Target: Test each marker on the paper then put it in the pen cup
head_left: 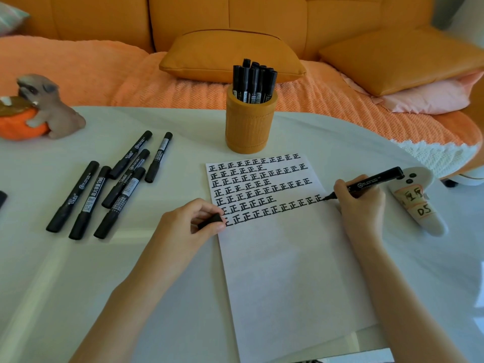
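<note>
A white sheet of paper (288, 258) lies on the table, its upper part filled with rows of black written marks. My right hand (360, 203) grips an uncapped black marker (377, 180) with its tip on the paper at the right end of a row. My left hand (191, 221) pinches the marker's black cap (210, 221) and rests at the paper's left edge. An orange pen cup (248, 124) stands behind the paper and holds several black markers (254, 81). Several capped black markers (115, 184) lie loose on the table to the left.
A white remote control (416, 200) with handwritten labels lies right of the paper, close to my right hand. An animal figurine on an orange base (39, 108) stands at the far left. Beyond the white table (78, 271) is an orange sofa with cushions (230, 56).
</note>
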`<state>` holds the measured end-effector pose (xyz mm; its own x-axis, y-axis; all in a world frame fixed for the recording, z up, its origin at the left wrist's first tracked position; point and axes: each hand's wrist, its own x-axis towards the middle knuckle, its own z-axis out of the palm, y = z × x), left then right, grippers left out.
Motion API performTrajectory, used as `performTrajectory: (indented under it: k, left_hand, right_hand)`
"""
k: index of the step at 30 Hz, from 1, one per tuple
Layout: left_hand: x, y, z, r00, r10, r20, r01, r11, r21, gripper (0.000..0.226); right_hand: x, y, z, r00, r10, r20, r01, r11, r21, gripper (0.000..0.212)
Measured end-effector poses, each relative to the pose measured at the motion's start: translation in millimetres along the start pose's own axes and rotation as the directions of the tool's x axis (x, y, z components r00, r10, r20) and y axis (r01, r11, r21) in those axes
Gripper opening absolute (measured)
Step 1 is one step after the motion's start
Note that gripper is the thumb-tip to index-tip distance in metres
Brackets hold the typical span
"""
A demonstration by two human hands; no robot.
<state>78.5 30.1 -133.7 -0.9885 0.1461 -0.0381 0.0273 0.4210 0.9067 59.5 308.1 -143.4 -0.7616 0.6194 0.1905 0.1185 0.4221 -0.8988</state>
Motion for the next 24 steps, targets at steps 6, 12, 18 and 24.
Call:
performTrajectory:
  k: [6,12,18,24]
  left_hand:
    - [0,0,0,1.000,0.003,0.003,-0.003,1.000,0.004,0.014]
    - [0,0,0,1.000,0.007,0.008,-0.007,1.000,0.012,0.014]
    - [0,1,0,1.000,0.016,0.006,-0.016,0.999,0.036,0.015]
    - [0,7,-4,0.997,0.075,-0.031,-0.075,0.997,0.000,0.018]
  right_hand:
    - [-1,-1,0,1.000,-0.003,-0.022,0.003,1.000,0.001,0.017]
    - [-1,-2,-1,0.999,0.021,-0.024,-0.021,1.000,0.016,0.021]
    - [-2,-16,-8,0.999,0.024,-0.041,-0.014,0.977,0.213,0.027]
    - [-6,-27,-9,0.998,0.045,0.047,-0.059,0.923,0.380,0.029]
